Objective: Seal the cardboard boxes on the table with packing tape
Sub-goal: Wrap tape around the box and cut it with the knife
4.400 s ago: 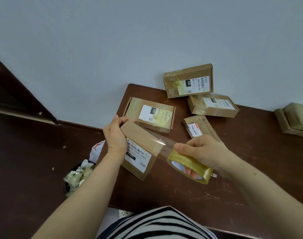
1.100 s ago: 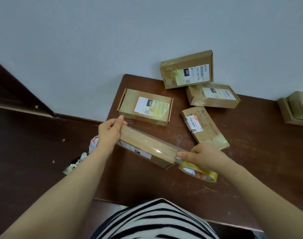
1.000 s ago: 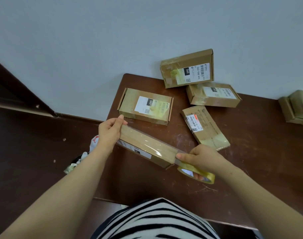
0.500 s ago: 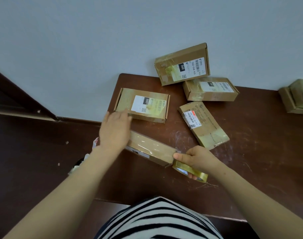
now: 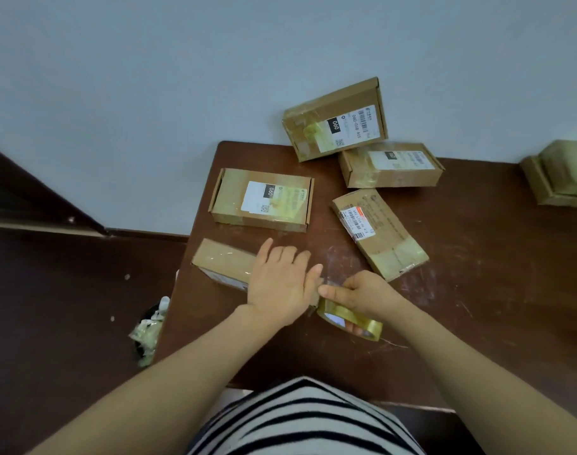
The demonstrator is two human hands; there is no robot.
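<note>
A long cardboard box [image 5: 223,260] lies near the table's front left corner, a strip of clear tape along its top. My left hand [image 5: 282,284] lies flat on the box's right half with fingers straight, pressing down on the tape. My right hand [image 5: 362,295] grips a roll of clear packing tape [image 5: 349,318] just past the box's right end, thumb pointing toward my left hand. A short stretch of tape runs from the roll to the box. The box's right end is hidden under my left hand.
On the dark brown table [image 5: 477,290] lie several other taped boxes: a labelled one [image 5: 262,200] behind my hands, one [image 5: 379,233] to the right, one [image 5: 390,165] at the back, one [image 5: 334,119] leaning on the wall. Stacked boxes [image 5: 563,174] sit far right. A waste bin [image 5: 149,333] stands on the floor at left.
My left hand slid from the box's left end along the top to its right half, flattening the tape. The box came down from tilted to flat. My right hand kept the roll at the right end.
</note>
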